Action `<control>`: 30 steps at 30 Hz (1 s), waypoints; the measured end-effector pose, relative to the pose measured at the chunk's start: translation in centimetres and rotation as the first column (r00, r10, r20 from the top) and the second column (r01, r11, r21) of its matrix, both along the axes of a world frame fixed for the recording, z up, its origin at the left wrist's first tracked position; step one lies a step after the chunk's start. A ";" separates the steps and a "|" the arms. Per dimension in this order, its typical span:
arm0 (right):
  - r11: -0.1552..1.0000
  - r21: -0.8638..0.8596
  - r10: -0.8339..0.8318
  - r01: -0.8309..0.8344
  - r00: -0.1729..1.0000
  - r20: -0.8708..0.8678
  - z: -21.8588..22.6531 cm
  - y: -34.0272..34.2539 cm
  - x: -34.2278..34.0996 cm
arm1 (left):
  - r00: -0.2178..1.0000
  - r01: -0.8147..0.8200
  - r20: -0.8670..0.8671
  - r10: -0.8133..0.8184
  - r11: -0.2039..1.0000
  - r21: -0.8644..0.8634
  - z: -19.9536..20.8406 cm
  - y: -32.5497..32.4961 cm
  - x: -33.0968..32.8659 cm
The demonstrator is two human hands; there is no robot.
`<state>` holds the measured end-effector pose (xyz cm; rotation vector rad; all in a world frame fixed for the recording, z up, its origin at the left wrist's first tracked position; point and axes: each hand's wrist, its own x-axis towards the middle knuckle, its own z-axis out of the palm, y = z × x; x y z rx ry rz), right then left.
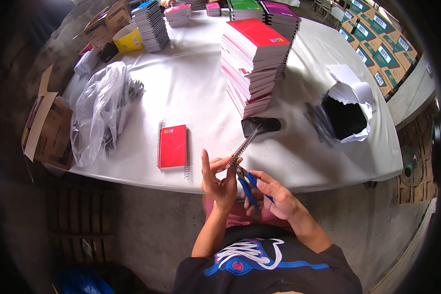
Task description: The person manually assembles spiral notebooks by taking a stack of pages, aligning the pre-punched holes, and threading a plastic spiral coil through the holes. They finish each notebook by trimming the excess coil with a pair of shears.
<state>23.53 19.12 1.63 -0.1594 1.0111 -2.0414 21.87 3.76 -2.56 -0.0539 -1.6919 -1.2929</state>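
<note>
My left hand pinches a spiral-bound notebook, seen nearly edge-on with its coil slanting up to the right. The index finger of that hand points upward. In my right hand are blue-handled pliers, their jaws against the lower end of the coil. Whether the jaws are closed on the wire is too small to tell. On the table to the left lies a red spiral notebook, its right-hand coil sticking out below the cover. A black curved object lies just beyond the held notebook.
A tall stack of red-covered notebooks rises ahead on the white-covered table. Torn white wrapping with black coils sits at right. Clear plastic bags and an open carton are at left. More notebook stacks stand farther back.
</note>
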 end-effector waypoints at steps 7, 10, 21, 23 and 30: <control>0.055 0.643 0.492 0.764 0.540 -0.683 -2.5 3.6 -1.7 | 0.983 0.012 0.146 -0.113 0.829 0.559 0.8 -2.8 -0.1; -0.140 0.578 0.576 0.804 0.541 -0.613 -3.4 3.7 -2.6 | 0.986 0.065 0.054 -0.155 0.671 0.739 1.1 -3.6 0.1; 0.922 0.026 -0.336 0.386 0.833 -0.439 -1.4 -14.2 -11.2 | 0.968 -0.163 0.248 0.039 0.849 0.503 1.3 -9.9 3.2; 0.912 0.189 -0.180 0.363 0.771 -0.611 -2.1 -17.0 -13.7 | 0.859 -0.387 0.419 0.294 0.909 0.157 1.7 -11.8 3.1; 0.468 0.636 0.528 0.613 0.383 -0.758 -5.8 -21.1 -14.4 | 0.604 -0.515 0.426 0.674 0.738 -0.437 -5.0 -15.8 2.4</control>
